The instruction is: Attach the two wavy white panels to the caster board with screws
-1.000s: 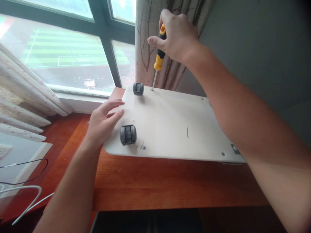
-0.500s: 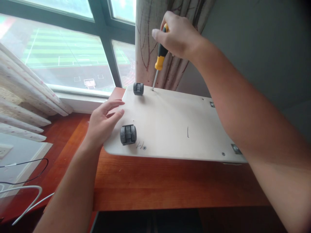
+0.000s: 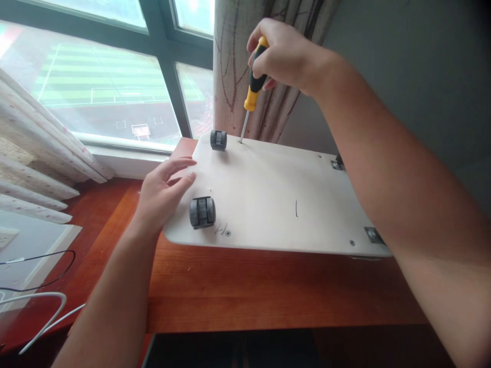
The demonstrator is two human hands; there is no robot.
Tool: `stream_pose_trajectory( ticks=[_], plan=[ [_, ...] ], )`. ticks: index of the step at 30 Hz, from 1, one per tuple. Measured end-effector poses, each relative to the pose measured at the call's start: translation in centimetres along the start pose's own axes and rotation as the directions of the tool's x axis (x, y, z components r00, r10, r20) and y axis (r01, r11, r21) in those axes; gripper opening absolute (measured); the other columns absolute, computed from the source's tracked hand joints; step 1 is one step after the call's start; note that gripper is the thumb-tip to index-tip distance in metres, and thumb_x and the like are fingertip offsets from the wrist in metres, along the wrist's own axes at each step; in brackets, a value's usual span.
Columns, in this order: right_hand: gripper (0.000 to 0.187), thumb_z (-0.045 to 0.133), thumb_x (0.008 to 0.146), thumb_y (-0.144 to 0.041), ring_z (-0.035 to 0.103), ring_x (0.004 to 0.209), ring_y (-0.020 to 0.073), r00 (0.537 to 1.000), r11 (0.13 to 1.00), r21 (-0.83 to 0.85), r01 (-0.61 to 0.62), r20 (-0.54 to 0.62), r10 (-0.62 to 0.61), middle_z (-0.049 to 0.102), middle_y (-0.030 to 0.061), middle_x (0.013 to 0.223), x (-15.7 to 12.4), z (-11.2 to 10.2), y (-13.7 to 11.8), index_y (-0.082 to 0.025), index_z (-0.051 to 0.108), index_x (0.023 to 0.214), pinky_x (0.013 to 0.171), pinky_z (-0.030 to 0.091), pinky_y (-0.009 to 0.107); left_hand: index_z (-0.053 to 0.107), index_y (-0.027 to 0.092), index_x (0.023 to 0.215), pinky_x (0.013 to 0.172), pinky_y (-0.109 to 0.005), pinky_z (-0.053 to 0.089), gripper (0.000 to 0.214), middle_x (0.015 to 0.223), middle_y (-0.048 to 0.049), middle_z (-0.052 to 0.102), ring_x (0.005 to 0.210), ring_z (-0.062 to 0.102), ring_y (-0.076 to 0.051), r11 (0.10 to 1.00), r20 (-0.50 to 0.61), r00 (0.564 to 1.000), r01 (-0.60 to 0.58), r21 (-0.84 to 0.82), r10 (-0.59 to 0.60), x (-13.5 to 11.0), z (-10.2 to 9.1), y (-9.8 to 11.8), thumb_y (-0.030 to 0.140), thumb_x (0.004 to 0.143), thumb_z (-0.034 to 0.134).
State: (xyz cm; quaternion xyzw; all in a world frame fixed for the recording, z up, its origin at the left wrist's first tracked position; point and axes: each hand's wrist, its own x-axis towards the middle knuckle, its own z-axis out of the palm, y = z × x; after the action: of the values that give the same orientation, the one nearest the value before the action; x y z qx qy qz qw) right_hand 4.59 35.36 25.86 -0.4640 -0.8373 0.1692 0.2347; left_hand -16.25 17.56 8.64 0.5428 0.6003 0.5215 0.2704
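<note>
My right hand (image 3: 278, 56) is closed around the black and yellow handle of a screwdriver (image 3: 251, 94). The shaft slants slightly, and its tip meets a screw spot by the far edge of a white board (image 3: 261, 199). My left hand (image 3: 163, 191) rests at the board's left end, fingers stretched and a little apart. Between the two hands stands a dark grey caster wheel (image 3: 218, 140). A second caster wheel (image 3: 202, 212) is near the board's front left corner. A screw (image 3: 228, 233) shows beside it, next to a pencil mark.
The board lies on a reddish wooden table (image 3: 268, 296). Metal plates (image 3: 372, 235) sit at its right end, partly behind my right forearm. A window and a curtain (image 3: 233, 66) stand behind. White and black cables (image 3: 49, 301) hang at the lower left.
My right hand's fingers have shifted around the screwdriver handle, with the thumb drawn in and the wrist turned. The tip stays at the same spot. My left hand and the board have not moved.
</note>
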Motion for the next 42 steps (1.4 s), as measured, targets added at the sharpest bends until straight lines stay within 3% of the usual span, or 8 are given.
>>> stream_pose_trajectory(
  ticks=[5, 9, 15, 19, 25, 31, 37, 42],
  plan=[
    [0.047, 0.069, 0.082, -0.030, 0.062, 0.116, 0.0169, 0.991, 0.989, -0.137, 0.061, -0.111, -0.076, 0.062, 0.0069, 0.124, -0.3, 0.0, -0.4, -0.004, 0.054, 0.118, 0.073, 0.051, 0.010, 0.072, 0.019, 0.108, 0.107, -0.042, 0.049, 0.033, 0.126, -0.0079, 0.069, 0.122, 0.061, -0.028, 1.000, -0.002, 1.000, 0.010, 0.007, -0.010, 0.0, 0.0, 0.0, 0.038, 0.080, 0.069],
    [0.053, 0.071, 0.076, -0.037, 0.057, 0.125, 0.0190, 0.982, 0.956, -0.275, 0.105, -0.122, -0.143, 0.066, 0.0051, 0.120, -0.6, 0.2, -1.6, -0.001, 0.057, 0.111, 0.080, 0.048, 0.012, 0.071, 0.019, 0.110, 0.107, -0.041, 0.049, 0.035, 0.127, -0.0074, 0.068, 0.122, 0.061, -0.027, 1.000, 0.005, 1.000, 0.003, 0.019, -0.003, 0.1, 0.0, -0.2, 0.038, 0.081, 0.068],
    [0.042, 0.072, 0.074, -0.036, 0.047, 0.137, 0.0217, 0.984, 0.984, -0.169, 0.048, -0.161, -0.076, 0.066, 0.0052, 0.123, -0.2, 1.0, -1.8, -0.005, 0.056, 0.099, 0.071, 0.040, 0.001, 0.071, 0.020, 0.110, 0.107, -0.042, 0.049, 0.035, 0.126, -0.0076, 0.068, 0.122, 0.061, -0.027, 1.000, 0.006, 1.000, 0.003, 0.022, -0.004, 0.0, 0.0, -0.1, 0.039, 0.081, 0.068],
    [0.054, 0.069, 0.077, -0.037, 0.064, 0.114, 0.0242, 0.983, 0.983, -0.161, 0.093, -0.142, -0.116, 0.063, 0.0085, 0.121, -0.4, 0.8, -1.5, 0.001, 0.056, 0.114, 0.060, 0.047, 0.009, 0.071, 0.020, 0.111, 0.108, -0.043, 0.049, 0.034, 0.127, -0.0074, 0.068, 0.123, 0.060, -0.027, 1.000, 0.011, 1.000, 0.000, 0.027, 0.000, 0.0, 0.0, -0.1, 0.038, 0.082, 0.068],
    [0.052, 0.059, 0.080, -0.029, 0.069, 0.096, 0.0198, 0.954, 0.988, 0.133, 0.082, -0.297, -0.039, 0.055, 0.0061, 0.108, -3.5, -2.0, -1.7, 0.004, 0.052, 0.120, 0.058, 0.050, 0.020, 0.071, 0.019, 0.109, 0.107, -0.041, 0.049, 0.033, 0.124, -0.0075, 0.069, 0.121, 0.062, -0.027, 1.000, -0.003, 1.000, -0.007, -0.008, 0.007, 0.1, 0.1, -0.3, 0.036, 0.080, 0.070],
    [0.012, 0.063, 0.078, -0.012, 0.069, 0.087, 0.0174, 0.965, 0.864, 0.501, 0.056, -0.251, 0.083, 0.062, 0.0025, 0.094, -12.5, -4.2, 1.6, -0.016, 0.054, 0.085, 0.072, 0.064, 0.034, 0.071, 0.015, 0.111, 0.106, -0.044, 0.048, 0.036, 0.122, -0.0111, 0.070, 0.117, 0.064, -0.027, 0.999, -0.023, 1.000, 0.009, -0.047, -0.011, 0.1, 0.1, -0.2, 0.033, 0.080, 0.072],
    [0.022, 0.070, 0.073, -0.023, 0.071, 0.083, 0.0207, 0.927, 0.534, 0.827, -0.177, -0.042, 0.372, 0.069, 0.0057, 0.100, -26.8, -4.1, 6.8, -0.022, 0.052, 0.085, 0.073, 0.061, 0.031, 0.069, 0.012, 0.117, 0.108, -0.042, 0.048, 0.041, 0.125, -0.0123, 0.069, 0.117, 0.064, -0.025, 0.995, -0.096, 0.995, -0.013, -0.099, 0.004, -0.9, -0.4, -0.1, 0.030, 0.081, 0.071],
    [0.033, 0.075, 0.074, -0.038, 0.068, 0.087, 0.0226, 0.857, 0.363, 0.877, -0.316, 0.100, 0.505, 0.066, 0.0075, 0.111, -37.7, -0.3, 9.3, -0.023, 0.046, 0.081, 0.076, 0.058, 0.036, 0.067, 0.012, 0.121, 0.108, -0.041, 0.049, 0.040, 0.127, -0.0112, 0.068, 0.120, 0.063, -0.025, 0.998, -0.200, 0.979, -0.055, -0.027, 0.048, -4.7, -1.0, 0.8, 0.028, 0.085, 0.068]
  ],
)
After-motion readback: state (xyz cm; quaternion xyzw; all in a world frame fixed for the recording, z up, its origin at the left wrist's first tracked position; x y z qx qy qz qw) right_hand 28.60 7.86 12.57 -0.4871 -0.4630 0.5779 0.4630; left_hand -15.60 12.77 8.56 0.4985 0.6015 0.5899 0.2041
